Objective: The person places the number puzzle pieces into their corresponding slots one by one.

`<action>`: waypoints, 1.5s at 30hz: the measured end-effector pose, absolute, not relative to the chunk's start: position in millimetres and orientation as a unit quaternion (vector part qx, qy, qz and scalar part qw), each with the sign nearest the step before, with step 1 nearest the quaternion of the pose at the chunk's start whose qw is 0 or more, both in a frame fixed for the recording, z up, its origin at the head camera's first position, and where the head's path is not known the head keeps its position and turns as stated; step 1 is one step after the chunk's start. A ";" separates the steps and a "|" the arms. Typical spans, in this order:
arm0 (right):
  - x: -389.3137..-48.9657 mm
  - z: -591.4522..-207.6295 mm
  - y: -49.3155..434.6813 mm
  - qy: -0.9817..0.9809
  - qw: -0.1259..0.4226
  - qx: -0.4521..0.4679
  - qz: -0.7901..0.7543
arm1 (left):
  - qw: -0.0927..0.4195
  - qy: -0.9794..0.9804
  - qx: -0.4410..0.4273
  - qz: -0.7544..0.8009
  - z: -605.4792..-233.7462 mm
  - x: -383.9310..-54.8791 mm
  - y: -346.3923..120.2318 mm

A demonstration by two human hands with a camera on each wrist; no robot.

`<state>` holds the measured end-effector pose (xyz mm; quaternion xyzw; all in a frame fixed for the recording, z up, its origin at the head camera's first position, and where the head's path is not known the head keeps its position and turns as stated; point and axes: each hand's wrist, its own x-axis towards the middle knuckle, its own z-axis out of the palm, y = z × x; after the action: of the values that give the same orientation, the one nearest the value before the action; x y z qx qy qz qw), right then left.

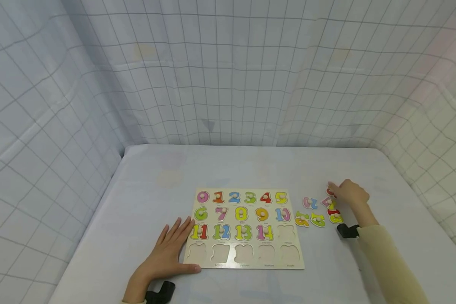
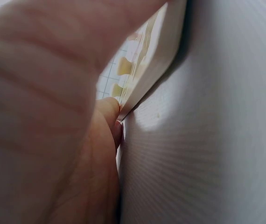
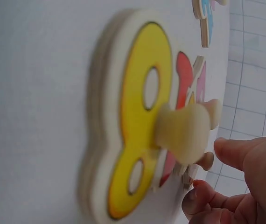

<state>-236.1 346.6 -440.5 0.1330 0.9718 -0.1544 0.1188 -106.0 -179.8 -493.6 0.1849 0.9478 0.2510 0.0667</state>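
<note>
A wooden number puzzle board (image 1: 244, 254) lies on the table, with knobbed pieces 0 to 14 in their slots and the lower slots bare. My left hand (image 1: 169, 253) rests at its left edge, fingers straight, thumb by the near corner. To the right, my right hand (image 1: 351, 195) reaches over the loose number pieces, its fingertips at a mostly hidden red piece (image 1: 329, 192). In the right wrist view its thumb (image 3: 235, 151) and bent fingers stand apart near a small knob (image 3: 206, 161). Closest to that camera lies the red-and-yellow 18 piece (image 3: 134, 128).
Other loose pieces lie between board and right hand: a green-yellow one (image 1: 318, 219), an orange-green one (image 1: 302, 219) and a pink-blue one (image 1: 310, 202). White cloth covers the table (image 1: 167, 169); grid-patterned curtains (image 1: 228, 84) hang behind and at both sides.
</note>
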 end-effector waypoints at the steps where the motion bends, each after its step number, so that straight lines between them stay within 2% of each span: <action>1: -237.0 -442.3 346.4 0.972 0.121 0.133 -0.151 | 0.069 0.948 0.184 0.250 -493.5 -106.1 -179.5; 21: -235.0 -450.2 339.6 0.976 0.131 0.132 -0.114 | 0.081 0.947 0.188 0.248 -489.2 -106.4 -178.5; 27: -235.5 -452.7 337.5 0.975 0.119 0.143 -0.120 | 0.075 0.945 0.191 0.253 -489.8 -105.5 -178.8; 31: -236.1 -450.7 332.7 0.978 0.088 0.139 -0.131 | 0.081 0.944 0.192 0.257 -489.1 -105.0 -178.9; 35: -232.2 -443.8 322.1 0.982 0.044 0.087 -0.159 | 0.077 0.945 0.191 0.254 -490.3 -104.4 -179.4; 38: -226.5 -437.3 309.4 0.983 0.032 0.024 -0.181 | 0.072 0.946 0.190 0.254 -491.4 -104.3 -179.6; 45: -205.3 -435.0 272.0 0.966 0.081 -0.154 -0.190 | 0.073 0.947 0.187 0.252 -490.9 -105.1 -179.0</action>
<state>-205.3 272.0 -435.0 -0.1543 0.9661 -0.1904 0.0810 -105.1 -179.0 -490.9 0.1866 0.9467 0.2522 0.0733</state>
